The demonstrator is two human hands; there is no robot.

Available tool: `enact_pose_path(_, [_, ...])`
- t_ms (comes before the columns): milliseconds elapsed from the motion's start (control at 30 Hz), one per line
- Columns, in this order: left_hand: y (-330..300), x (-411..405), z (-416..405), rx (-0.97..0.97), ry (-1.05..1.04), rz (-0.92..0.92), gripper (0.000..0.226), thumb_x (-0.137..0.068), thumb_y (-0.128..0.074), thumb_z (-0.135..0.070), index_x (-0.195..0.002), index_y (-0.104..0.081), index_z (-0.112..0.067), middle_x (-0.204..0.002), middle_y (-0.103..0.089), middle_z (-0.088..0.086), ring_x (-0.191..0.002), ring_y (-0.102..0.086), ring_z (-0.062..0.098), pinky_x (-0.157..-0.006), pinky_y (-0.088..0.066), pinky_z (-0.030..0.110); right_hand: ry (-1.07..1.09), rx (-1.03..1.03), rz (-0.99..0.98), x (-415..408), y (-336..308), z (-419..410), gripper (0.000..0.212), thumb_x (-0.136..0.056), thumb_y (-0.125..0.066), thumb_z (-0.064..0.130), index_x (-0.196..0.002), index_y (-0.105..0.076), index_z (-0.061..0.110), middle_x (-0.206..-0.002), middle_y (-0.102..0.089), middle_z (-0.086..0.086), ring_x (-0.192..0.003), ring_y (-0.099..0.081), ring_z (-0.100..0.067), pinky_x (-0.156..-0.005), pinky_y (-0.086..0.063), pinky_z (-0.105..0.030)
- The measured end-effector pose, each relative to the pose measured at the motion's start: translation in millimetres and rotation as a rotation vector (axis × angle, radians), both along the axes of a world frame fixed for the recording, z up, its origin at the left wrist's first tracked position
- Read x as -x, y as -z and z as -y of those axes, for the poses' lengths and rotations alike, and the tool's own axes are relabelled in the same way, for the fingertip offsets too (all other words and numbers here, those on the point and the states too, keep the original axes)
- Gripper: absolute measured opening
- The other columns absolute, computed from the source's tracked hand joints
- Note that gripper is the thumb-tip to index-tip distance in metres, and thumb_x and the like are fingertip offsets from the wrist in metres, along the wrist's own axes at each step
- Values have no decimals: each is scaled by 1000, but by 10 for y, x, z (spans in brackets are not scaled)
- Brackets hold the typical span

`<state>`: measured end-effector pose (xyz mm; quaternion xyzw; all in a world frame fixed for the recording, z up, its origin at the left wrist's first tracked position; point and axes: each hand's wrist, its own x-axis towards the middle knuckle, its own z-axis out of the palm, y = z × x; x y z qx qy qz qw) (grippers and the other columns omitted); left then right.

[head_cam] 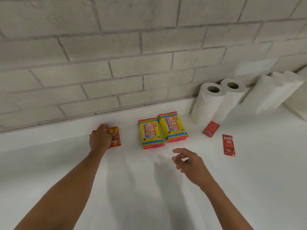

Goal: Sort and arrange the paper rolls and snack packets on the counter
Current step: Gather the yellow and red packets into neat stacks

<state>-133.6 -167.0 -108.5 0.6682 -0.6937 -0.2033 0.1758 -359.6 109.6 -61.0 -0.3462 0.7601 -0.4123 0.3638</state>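
It looked like a home kitchen or pantry corner: a plain white counter (149, 188) ran under a wall of pale grey brick-pattern tiles (116, 47). Beyond the fingers of both hands lay household stock, namely yellow snack packets (162, 130), small red sachets (229, 145) and upright paper rolls (216, 100) against the wall.

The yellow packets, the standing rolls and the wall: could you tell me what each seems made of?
Yellow packets: glossy plastic film, judging by printed faces and crimped ends. Standing rolls: matte white paper on brown, probably cardboard, cores. Wall: pale rough brick or brick-look tile with recessed joints.
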Motion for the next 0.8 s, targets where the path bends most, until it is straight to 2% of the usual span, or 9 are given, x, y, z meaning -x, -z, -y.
enact_pose_path(267, [3,-3,-22,48,52,110,24,-93,-63,-26,-115,-71,-21,-108,-71,9,-95,-67,30,-72,-48,36,19,-15,9,22,18,-57,23,-94,-66,23,-116,-66,22,-90,-66,3,-71,-69,-15,-65,-53,-22])
enact_pose_path(500, [4,-72,-79,96,87,57,18,-93,-64,-25,-108,-71,-18,-105,-71,8,-89,-66,26,-67,-48,33,16,-11,7,34,14,-60,22,-94,-66,24,-116,-66,23,-91,-66,4,-70,-69,-14,-67,-54,-25])
enact_pose_path(667, [-63,-31,-192,68,110,-5,17,-91,-63,-26,-105,-72,-22,-108,-69,6,-93,-65,27,-74,-52,37,41,-10,1,139,9,-89,22,-95,-65,25,-116,-67,23,-95,-67,1,-72,-70,-16,-71,-55,-29])
enact_pose_path(800, [-115,48,-386,111,140,-45,14,-86,-61,-20,-88,-72,-28,-95,-69,2,-91,-64,29,-68,-42,32,60,-24,-26,283,39,-121,21,-95,-64,25,-116,-67,22,-97,-67,0,-74,-70,-16,-70,-54,-26])
